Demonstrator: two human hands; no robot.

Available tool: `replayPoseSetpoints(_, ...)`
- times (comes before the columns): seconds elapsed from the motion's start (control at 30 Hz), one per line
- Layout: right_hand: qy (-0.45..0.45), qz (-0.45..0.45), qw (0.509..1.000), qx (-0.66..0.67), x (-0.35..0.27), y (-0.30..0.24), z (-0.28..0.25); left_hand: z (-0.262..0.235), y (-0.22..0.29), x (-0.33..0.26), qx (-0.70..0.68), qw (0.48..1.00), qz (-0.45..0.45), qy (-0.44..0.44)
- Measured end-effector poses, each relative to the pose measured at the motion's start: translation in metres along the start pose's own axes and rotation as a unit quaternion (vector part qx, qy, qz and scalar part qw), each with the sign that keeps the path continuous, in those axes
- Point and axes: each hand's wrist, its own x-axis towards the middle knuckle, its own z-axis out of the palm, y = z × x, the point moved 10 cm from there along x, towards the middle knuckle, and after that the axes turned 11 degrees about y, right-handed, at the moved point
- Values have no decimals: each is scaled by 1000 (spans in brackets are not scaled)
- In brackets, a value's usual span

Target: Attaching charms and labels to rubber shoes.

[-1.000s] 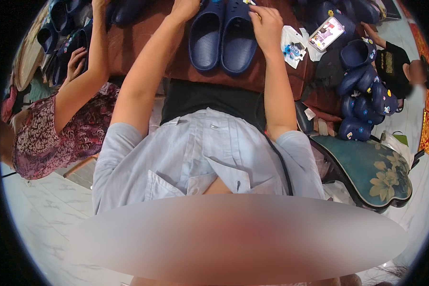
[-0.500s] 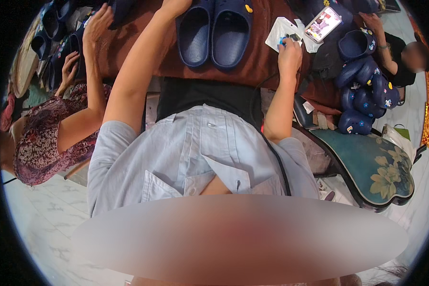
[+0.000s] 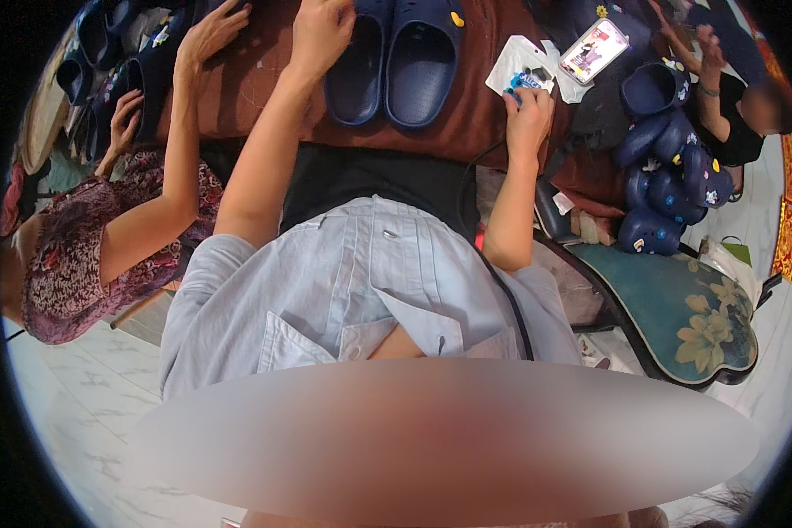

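Note:
A pair of navy clogs stands side by side on the brown cloth (image 3: 246,106) in front of me: the left clog (image 3: 358,84) and the right clog (image 3: 422,84), which bears a small yellow charm (image 3: 457,18). My left hand (image 3: 324,35) is beside the left clog's upper part, its fingers curled together; what they hold, if anything, is hidden. At the right, my right hand (image 3: 530,121) pinches a small blue piece (image 3: 511,97) at the near edge of a white plastic bag (image 3: 512,62). Dark and blue bits lie on that bag.
A lit phone (image 3: 594,53) lies right of the bag. Navy clogs with charms (image 3: 664,189) are heaped farther right, above a green floral chair (image 3: 691,304). At left, a co-worker's hand (image 3: 213,33) reaches over more clogs (image 3: 145,84). Another person (image 3: 722,106) sits at far right.
My left hand has come nearer and lower, beside the left clog. My right hand has shifted slightly left and toward me. The left co-worker's raised hand has moved right.

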Motion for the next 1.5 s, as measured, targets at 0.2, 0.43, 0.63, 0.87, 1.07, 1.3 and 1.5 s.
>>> replayPoseSetpoints(0.2,-18,-2,1000,19,2,3,12,-22,23,-33,11,1000,10,26)
replayPoseSetpoints(0.43,-24,-5,999,38,4,-5,19,-25,25,-68,-61,997,-37,-5)
replayPoseSetpoints(0.63,7,47,998,48,9,-7,9,5,12,-89,-128,967,-207,-70)
replayPoseSetpoints(0.87,-26,184,936,300,49,-44,29,49,-31,-104,-184,883,-430,-46)
replayPoseSetpoints(1.07,-85,30,937,339,109,-135,69,82,-55,-100,-300,815,-496,26)
replayPoseSetpoints(1.3,-147,-136,966,164,112,-177,128,83,-51,-103,-213,844,-491,25)
replayPoseSetpoints(1.5,-144,-174,960,167,104,-196,130,79,-50,-102,-222,844,-488,13)
